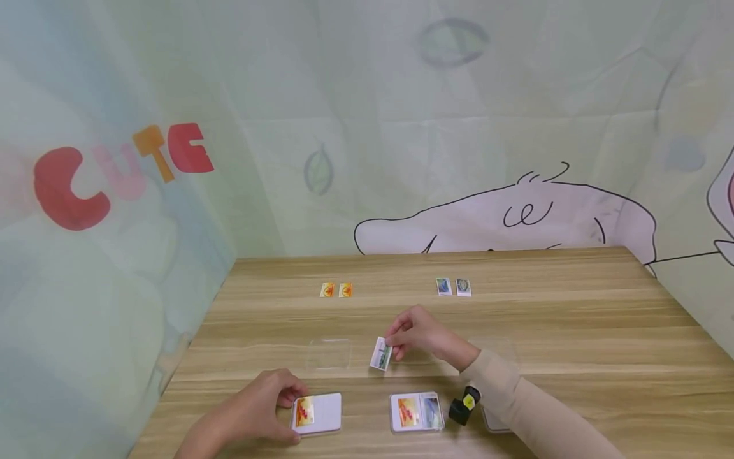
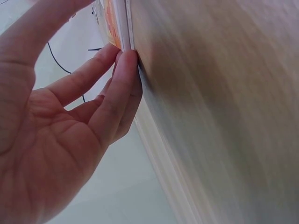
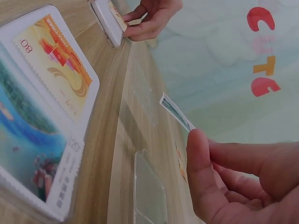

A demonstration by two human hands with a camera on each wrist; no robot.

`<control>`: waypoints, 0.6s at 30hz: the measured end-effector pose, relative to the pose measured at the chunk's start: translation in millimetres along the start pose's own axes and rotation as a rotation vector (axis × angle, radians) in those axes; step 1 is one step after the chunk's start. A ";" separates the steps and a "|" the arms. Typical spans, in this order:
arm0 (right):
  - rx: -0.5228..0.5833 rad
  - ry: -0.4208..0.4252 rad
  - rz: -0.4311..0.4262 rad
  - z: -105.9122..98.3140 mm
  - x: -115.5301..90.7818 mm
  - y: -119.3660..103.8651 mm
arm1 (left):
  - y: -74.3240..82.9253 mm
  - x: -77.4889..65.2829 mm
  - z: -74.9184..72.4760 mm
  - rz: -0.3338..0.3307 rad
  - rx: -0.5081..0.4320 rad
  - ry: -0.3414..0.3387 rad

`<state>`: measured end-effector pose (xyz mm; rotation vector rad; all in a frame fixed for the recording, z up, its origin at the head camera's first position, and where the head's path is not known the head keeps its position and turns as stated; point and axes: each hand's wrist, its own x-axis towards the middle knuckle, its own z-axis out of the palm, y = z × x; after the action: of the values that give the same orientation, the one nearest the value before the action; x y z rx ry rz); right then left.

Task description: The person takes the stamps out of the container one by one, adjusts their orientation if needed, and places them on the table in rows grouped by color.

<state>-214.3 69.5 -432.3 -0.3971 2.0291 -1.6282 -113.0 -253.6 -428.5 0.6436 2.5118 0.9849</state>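
Note:
My left hand [image 1: 260, 405] holds the left edge of a clear flat case [image 1: 328, 413] with a white insert. An orange-red postage stamp [image 1: 304, 411] lies on the insert's left side. In the left wrist view the fingertips [image 2: 126, 63] press against the case's edge. My right hand [image 1: 421, 335] pinches a small stamp [image 1: 381, 354] with a green and pale picture between thumb and fingers, raised over the table. Near it, a second case [image 1: 415, 433] carries an orange stamp [image 3: 58, 60] marked 80 and a blue coastal stamp [image 3: 28, 126].
Two orange stamps [image 1: 336, 290] lie at the back left of the wooden table [image 1: 573, 299], and two bluish-green ones [image 1: 453, 287] at the back right. Clear lids [image 1: 329, 354] rest mid-table. Another case [image 1: 494, 421] is partly hidden behind my right sleeve [image 1: 539, 408], beside a black device [image 1: 461, 408].

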 end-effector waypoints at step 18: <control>0.002 0.000 -0.004 -6.0 -0.6 5.9 | -0.9 -0.2 0.7 -0.019 -0.011 0.001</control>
<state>-216.6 76.2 -437.0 -0.4006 2.0280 -1.6318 -112.7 -253.9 -429.6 0.6152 2.5069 0.9921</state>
